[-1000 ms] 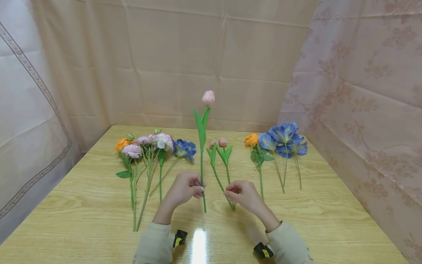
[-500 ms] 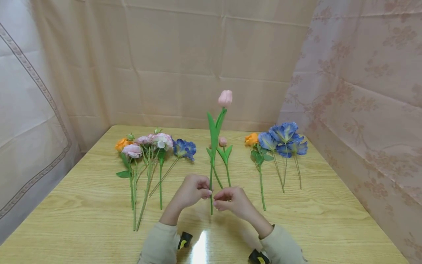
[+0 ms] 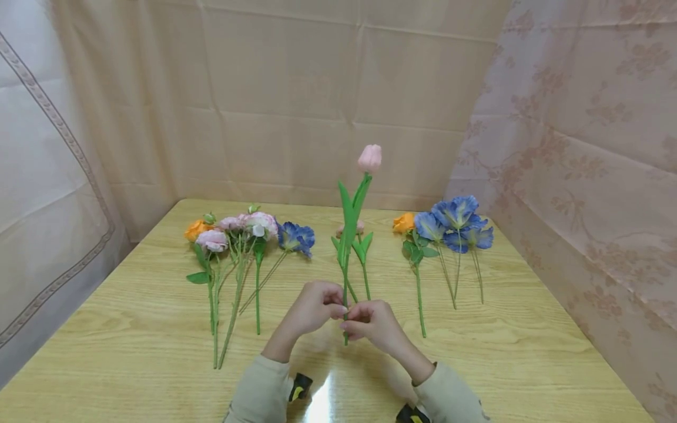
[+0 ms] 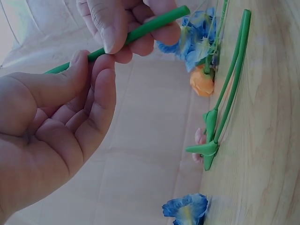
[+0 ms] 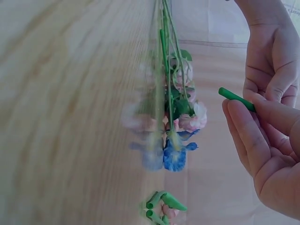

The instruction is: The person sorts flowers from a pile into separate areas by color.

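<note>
A pink tulip [image 3: 369, 158] with long green leaves stands nearly upright above the table, held by its stem. My left hand [image 3: 319, 306] pinches that stem between thumb and fingers. Just below, my right hand [image 3: 374, 323] pinches the lower stem near its cut end. In the left wrist view the green stem [image 4: 157, 24] runs through both hands, thumbs close together. The right wrist view shows the stem's end [image 5: 228, 93] poking out past the right fingertips. Behind the held flower, two more pink tulips [image 3: 362, 247] lie on the table, partly hidden.
On the wooden table [image 3: 132, 329], pink peonies [image 3: 261, 225], an orange rose [image 3: 197, 230] and a blue flower [image 3: 296, 239] lie at the left. At the right lie another orange rose [image 3: 404, 222] and several blue flowers [image 3: 456, 212]. Curtains [image 3: 275, 106] hang behind.
My left hand has carried the tulip to the right, across the two lying tulips. My right hand has moved left and now pinches the lower stem too.
</note>
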`<state>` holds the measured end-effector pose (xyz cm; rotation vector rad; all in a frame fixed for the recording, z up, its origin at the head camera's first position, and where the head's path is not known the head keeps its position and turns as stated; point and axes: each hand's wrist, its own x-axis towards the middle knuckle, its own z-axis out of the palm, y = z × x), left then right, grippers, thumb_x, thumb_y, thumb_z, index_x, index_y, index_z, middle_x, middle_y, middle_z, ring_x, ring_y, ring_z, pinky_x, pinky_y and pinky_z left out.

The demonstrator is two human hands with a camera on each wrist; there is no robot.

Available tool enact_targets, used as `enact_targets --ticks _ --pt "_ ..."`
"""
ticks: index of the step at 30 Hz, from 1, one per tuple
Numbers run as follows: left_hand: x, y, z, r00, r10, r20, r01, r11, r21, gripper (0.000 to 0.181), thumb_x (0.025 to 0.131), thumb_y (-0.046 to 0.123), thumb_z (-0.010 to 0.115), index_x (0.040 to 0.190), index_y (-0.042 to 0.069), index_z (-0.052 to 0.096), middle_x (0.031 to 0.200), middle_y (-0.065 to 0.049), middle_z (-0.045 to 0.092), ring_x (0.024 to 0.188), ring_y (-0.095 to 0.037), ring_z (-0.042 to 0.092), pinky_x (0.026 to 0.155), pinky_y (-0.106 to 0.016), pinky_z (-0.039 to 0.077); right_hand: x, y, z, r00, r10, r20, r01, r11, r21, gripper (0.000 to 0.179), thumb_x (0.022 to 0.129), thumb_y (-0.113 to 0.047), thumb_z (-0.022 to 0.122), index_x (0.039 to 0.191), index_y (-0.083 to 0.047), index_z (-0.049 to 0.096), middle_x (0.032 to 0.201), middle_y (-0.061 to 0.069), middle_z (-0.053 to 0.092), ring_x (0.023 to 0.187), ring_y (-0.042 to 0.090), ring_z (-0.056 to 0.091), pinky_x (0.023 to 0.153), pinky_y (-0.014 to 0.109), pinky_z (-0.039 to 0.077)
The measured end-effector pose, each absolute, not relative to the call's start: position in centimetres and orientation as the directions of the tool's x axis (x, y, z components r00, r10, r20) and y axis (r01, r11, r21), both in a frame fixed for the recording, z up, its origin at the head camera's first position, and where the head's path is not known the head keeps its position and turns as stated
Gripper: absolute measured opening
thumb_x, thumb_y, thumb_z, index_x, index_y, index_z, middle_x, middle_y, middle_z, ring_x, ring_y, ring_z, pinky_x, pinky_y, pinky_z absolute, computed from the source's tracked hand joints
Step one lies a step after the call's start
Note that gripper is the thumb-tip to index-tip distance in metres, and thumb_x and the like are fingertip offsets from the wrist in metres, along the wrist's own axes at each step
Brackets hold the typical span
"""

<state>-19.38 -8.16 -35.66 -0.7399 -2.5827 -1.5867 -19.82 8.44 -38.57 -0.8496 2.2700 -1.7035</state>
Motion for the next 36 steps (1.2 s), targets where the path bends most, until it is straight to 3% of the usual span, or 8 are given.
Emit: enact_targets --ticks 6,9,15,26,36 --pt "-19.5 -8.1 -35.9 -0.898 0.374 0.233 0.380 0.389 0.839 0.007 0.079 -0.005 0.063 0.074 0.000 0.062 0.066 -0.003 0.060 0.057 -0.012 0.056 0.053 -0.023 0.047 -19.8 8.7 -38.6 -0.831 -0.525 0.185 -0.331 0.198 -0.923 0.010 0.079 0.005 0.062 0.073 0.012 0.058 0.073 0.021 0.062 0.062 0.033 0.062 0.053 0.030 0.052" --pt "-19.5 -8.3 -35.9 -0.907 0.359 0.217 0.364 0.414 0.834 0.001 0.079 -0.001 0.064 0.080 -0.002 0.063 0.070 -0.005 0.061 0.060 -0.012 0.057 0.054 -0.022 0.047 -20.1 9.0 -38.5 -0.843 -0.510 0.168 -0.330 0.244 -0.912 0.011 0.079 0.004 0.063 0.071 0.010 0.058 0.069 0.018 0.062 0.058 0.031 0.062 0.052 0.030 0.052" --pt "-19.3 -8.8 -36.0 -0.927 0.332 0.175 0.330 0.498 0.802 0.014 0.082 0.008 0.063 0.092 -0.002 0.063 0.077 -0.005 0.062 0.063 -0.011 0.058 0.056 -0.023 0.047 -21.0 9.7 -38.5 -0.876 -0.471 0.105 -0.293 0.345 -0.892 0.012 0.079 0.003 0.064 0.068 0.006 0.059 0.063 0.011 0.061 0.052 0.025 0.061 0.050 0.033 0.052" --pt "-19.1 -8.9 -36.0 -0.926 0.346 0.151 0.328 0.540 0.775 0.015 0.085 0.014 0.061 0.091 0.000 0.063 0.071 0.000 0.059 0.058 -0.010 0.054 0.053 -0.025 0.045 -22.7 10.8 -38.6 -0.921 -0.388 -0.033 -0.162 0.458 -0.874 0.012 0.076 0.005 0.065 0.066 0.007 0.059 0.059 0.009 0.060 0.048 0.022 0.060 0.049 0.035 0.051" --pt "-19.1 -9.0 -36.4 -0.926 0.357 0.123 0.314 0.548 0.775 0.019 0.086 0.015 0.060 0.093 -0.003 0.062 0.070 -0.006 0.060 0.059 -0.015 0.055 0.051 -0.026 0.044 -24.3 10.9 -38.4 -0.931 -0.344 -0.119 -0.111 0.579 -0.808 0.012 0.076 0.006 0.064 0.065 0.007 0.062 0.055 0.010 0.059 0.044 0.018 0.057 0.046 0.030 0.051"
